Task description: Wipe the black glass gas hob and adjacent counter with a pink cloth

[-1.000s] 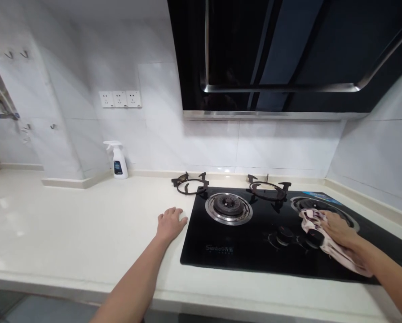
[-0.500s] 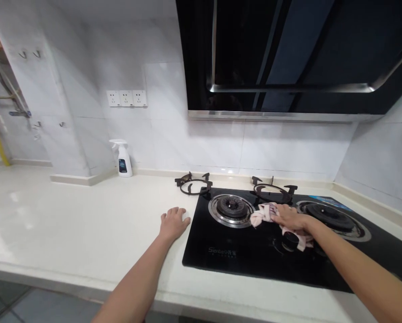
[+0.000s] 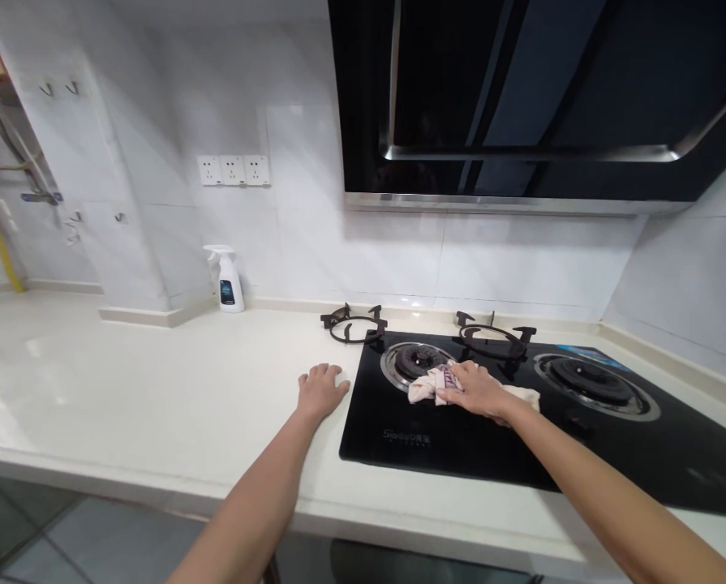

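Observation:
My right hand [image 3: 477, 391] presses a pale pink cloth [image 3: 427, 386] with dark markings onto the black glass gas stove [image 3: 472, 450]. The cloth's front end touches or overlaps the rim of the left burner [image 3: 393, 369]; another part of it sticks out behind my wrist. To the left of the stove, my left hand [image 3: 322, 391] rests on the white countertop [image 3: 156, 389], fingers apart and holding nothing. The right burner [image 3: 587, 381] lies uncovered beyond my right hand. A stove knob [image 3: 578, 425] shows dimly to the right of my right wrist.
Two black pan supports, a left one [image 3: 355, 328] and a right one [image 3: 496, 341], sit off the burners near the back wall. A white spray bottle [image 3: 229, 280] stands by the wall corner. Overhead hangs a black range hood [image 3: 521, 105]. Wall sockets [image 3: 234, 170] are above the bottle.
My right hand has slid the cloth leftward over the stove, from beside the knob to the left burner's edge. My left hand stays on the counter. The view has shifted slightly.

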Demonstrator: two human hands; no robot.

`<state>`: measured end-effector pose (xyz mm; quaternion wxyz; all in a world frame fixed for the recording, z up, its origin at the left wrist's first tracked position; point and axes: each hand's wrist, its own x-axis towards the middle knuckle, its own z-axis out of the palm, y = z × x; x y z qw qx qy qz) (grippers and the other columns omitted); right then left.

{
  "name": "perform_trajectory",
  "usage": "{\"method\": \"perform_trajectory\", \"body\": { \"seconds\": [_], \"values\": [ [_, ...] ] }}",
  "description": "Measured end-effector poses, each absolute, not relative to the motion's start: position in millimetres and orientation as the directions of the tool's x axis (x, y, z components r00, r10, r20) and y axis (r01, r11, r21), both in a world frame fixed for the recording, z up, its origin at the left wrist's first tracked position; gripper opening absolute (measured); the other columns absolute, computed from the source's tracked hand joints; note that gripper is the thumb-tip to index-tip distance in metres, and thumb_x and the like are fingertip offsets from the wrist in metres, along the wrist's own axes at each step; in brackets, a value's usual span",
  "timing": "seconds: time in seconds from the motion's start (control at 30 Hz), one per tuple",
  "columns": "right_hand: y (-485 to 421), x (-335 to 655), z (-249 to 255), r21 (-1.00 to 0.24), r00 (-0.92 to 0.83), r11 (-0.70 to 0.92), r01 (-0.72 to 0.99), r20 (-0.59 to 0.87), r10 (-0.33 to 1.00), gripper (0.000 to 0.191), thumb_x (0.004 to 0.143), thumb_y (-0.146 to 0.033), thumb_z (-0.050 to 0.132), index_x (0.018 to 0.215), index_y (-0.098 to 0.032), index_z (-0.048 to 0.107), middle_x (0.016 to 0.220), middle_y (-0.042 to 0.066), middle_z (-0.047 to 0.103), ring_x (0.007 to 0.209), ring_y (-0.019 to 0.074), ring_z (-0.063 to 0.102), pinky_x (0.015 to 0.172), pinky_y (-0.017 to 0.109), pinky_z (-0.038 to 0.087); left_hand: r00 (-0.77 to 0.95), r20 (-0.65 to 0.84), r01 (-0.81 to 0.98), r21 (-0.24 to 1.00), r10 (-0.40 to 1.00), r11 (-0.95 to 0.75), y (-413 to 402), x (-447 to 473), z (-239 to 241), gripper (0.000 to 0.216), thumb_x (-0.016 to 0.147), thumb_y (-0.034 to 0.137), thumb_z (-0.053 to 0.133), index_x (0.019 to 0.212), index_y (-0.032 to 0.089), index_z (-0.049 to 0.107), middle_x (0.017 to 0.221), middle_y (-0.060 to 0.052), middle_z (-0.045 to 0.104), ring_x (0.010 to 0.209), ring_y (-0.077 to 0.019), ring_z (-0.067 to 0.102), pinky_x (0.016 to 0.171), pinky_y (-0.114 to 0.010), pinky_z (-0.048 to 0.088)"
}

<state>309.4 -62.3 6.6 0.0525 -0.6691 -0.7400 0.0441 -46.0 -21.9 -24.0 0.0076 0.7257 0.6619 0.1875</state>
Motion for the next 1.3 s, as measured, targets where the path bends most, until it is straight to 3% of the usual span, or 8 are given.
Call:
{"method": "perform_trajectory", "body": {
  "seconds": [0.23, 0.37, 0.53, 0.67, 0.77, 0.9, 1.07, 1.3],
  "values": [
    [-110, 255, 7, -0.131, -0.172, 0.191, 0.973, 0.142, 0.975, 0.064, 0.089, -0.068, 0.051, 0.137, -0.025, 0.053, 0.145, 0.017, 0.041, 0.128, 0.0414, 0.04, 0.103, 0.057, 0.034, 0.053, 0.267, 0.959, 0.254, 0.962, -0.124, -23, -47, -23, 0.041, 0.092, 0.045, 0.047, 0.125, 0.025, 0.062, 0.139, -0.011, 0.059, 0.132, -0.0302, 0.048, 0.11, -0.051, 0.033],
    [-147, 213, 7, -0.162, -0.271, 0.305, 0.938, 0.203, 0.941, 0.054, 0.09, -0.066, 0.052, 0.128, -0.028, 0.057, 0.143, 0.011, 0.044, 0.128, 0.0358, 0.04, 0.105, 0.054, 0.034, 0.051, 0.263, 0.959, 0.257, 0.963, -0.121, -24, -48, -19, 0.041, 0.092, 0.044, 0.047, 0.125, 0.026, 0.062, 0.139, -0.01, 0.06, 0.133, -0.0293, 0.049, 0.11, -0.051, 0.033],
    [-188, 170, -1, -0.172, -0.51, 0.583, 0.794, 0.332, 0.793, 0.042, 0.088, -0.057, 0.063, 0.115, -0.025, 0.058, 0.13, 0.008, 0.052, 0.116, 0.0314, 0.045, 0.099, 0.052, 0.039, 0.056, 0.263, 0.963, 0.24, 0.963, -0.122, -24, -50, -19, 0.04, 0.092, 0.045, 0.048, 0.126, 0.029, 0.063, 0.142, -0.009, 0.059, 0.135, -0.0292, 0.048, 0.11, -0.049, 0.034],
    [-195, 181, -7, -0.188, -0.544, 0.646, 0.74, 0.397, 0.739, 0.039, 0.085, -0.05, 0.071, 0.11, -0.023, 0.057, 0.129, 0.006, 0.056, 0.114, 0.0274, 0.048, 0.1, 0.045, 0.04, 0.063, 0.269, 0.965, 0.228, 0.961, -0.128, -21, -53, -20, 0.04, 0.093, 0.047, 0.048, 0.126, 0.03, 0.064, 0.145, -0.008, 0.057, 0.136, -0.0293, 0.048, 0.111, -0.049, 0.034],
    [-197, 216, -10, -0.227, -0.486, 0.615, 0.755, 0.435, 0.758, 0.036, 0.085, -0.048, 0.072, 0.108, -0.023, 0.058, 0.13, 0.005, 0.057, 0.118, 0.0258, 0.049, 0.104, 0.043, 0.037, 0.068, 0.258, 0.962, 0.238, 0.964, -0.132, -20, -54, -21, 0.042, 0.093, 0.048, 0.048, 0.127, 0.029, 0.063, 0.145, -0.009, 0.057, 0.137, -0.0289, 0.047, 0.111, -0.049, 0.033],
    [-207, 281, -20, -0.226, -0.323, 0.443, 0.867, 0.423, 0.847, 0.033, 0.087, -0.049, 0.067, 0.107, -0.024, 0.062, 0.134, 0.008, 0.058, 0.125, 0.0288, 0.049, 0.107, 0.046, 0.036, 0.072, 0.254, 0.957, 0.254, 0.964, -0.139, -21, -53, -20, 0.042, 0.093, 0.048, 0.048, 0.127, 0.028, 0.063, 0.146, -0.009, 0.056, 0.137, -0.029, 0.046, 0.112, -0.05, 0.031],
    [-220, 374, -39, -0.228, -0.101, 0.205, 0.952, 0.397, 0.912, 0.045, 0.088, -0.06, 0.058, 0.115, -0.024, 0.065, 0.141, 0.012, 0.055, 0.126, 0.0326, 0.052, 0.105, 0.049, 0.04, 0.075, 0.251, 0.958, 0.251, 0.965, -0.14, -23, -51, -19, 0.042, 0.093, 0.048, 0.048, 0.127, 0.029, 0.063, 0.146, -0.009, 0.056, 0.137, -0.0301, 0.046, 0.112, -0.05, 0.031],
    [-229, 456, -57, -0.192, 0.032, 0.072, 0.979, 0.486, 0.873, 0.056, 0.086, -0.065, 0.053, 0.121, -0.023, 0.064, 0.13, 0.014, 0.062, 0.118, 0.0322, 0.058, 0.095, 0.044, 0.047, 0.078, 0.249, 0.954, 0.263, 0.965, -0.145, -25, -51, -19, 0.043, 0.093, 0.047, 0.047, 0.128, 0.028, 0.063, 0.145, -0.009, 0.057, 0.137, -0.0294, 0.046, 0.113, -0.049, 0.03]
  ]
}}
